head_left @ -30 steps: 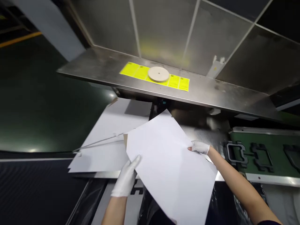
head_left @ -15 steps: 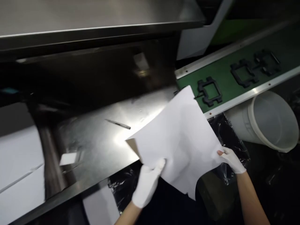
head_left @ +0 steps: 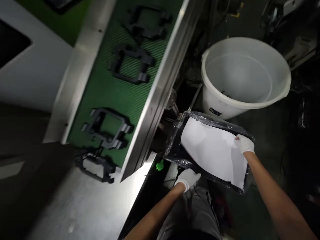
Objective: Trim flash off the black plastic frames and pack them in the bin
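A large white sheet [head_left: 212,146], probably paper, lies bowed over a shallow container lined with black plastic [head_left: 172,150]. My right hand [head_left: 245,144], in a white glove with the thumb tip bare, pinches the sheet near its upper right edge. My left hand [head_left: 188,178], also gloved, is at the near left edge of the plastic, apart from the sheet. One of its digits stretches out to the right; the other fingers are mostly hidden beneath the hand. Whether it touches the liner is unclear.
On the left a green conveyor belt [head_left: 100,96] with metal side rails carries several dark frame-shaped parts [head_left: 108,128]. One such part [head_left: 96,166] sits at the belt's end by a metal table [head_left: 100,206]. A big white tub [head_left: 225,103] stands behind the lined container.
My view has swung right, from the metal table to the lined container. The white sheet has moved from above the table's edge onto the container. My left hand has let go of it.
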`<state>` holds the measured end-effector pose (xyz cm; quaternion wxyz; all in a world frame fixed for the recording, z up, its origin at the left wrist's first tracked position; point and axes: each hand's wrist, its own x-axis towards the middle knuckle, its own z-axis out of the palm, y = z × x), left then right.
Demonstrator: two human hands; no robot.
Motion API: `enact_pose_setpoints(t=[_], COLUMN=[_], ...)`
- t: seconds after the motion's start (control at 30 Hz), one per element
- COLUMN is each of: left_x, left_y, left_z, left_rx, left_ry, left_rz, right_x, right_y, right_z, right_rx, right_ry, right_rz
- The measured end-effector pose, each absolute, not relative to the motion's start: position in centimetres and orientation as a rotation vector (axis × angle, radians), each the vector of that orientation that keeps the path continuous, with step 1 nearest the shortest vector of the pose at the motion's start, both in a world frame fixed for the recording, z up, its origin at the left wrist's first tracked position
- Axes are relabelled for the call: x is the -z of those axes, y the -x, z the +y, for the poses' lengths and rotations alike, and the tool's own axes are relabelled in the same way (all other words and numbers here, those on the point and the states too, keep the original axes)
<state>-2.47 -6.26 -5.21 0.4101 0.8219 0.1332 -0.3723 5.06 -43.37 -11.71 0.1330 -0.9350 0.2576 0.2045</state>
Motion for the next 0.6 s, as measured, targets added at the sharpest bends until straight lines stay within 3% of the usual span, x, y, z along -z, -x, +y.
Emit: enact_pose_setpoints(t=[0.2,0.4,0.6], left_x=[9.5,10.8,19.7], left_y=[-6.5,-12.2,-11.5], left_z=[-7.7,-11.1,-8.6], left_rx=[0.693,0.469,0.944], left_ry=[-2.386,-2.377,-2.772], left_rz=[-0.327,-0.722,-0.901], right_x=[13.6,17.6,23.4], right_y=[2.1,4.0,1.4], right_z=[-38.7,-36.7,-38.0], right_rx=[-0.320,-0.747,-0.859], right_ry=[2.895,3.000,2.968], right_rz=[0.685,0.478,0.577])
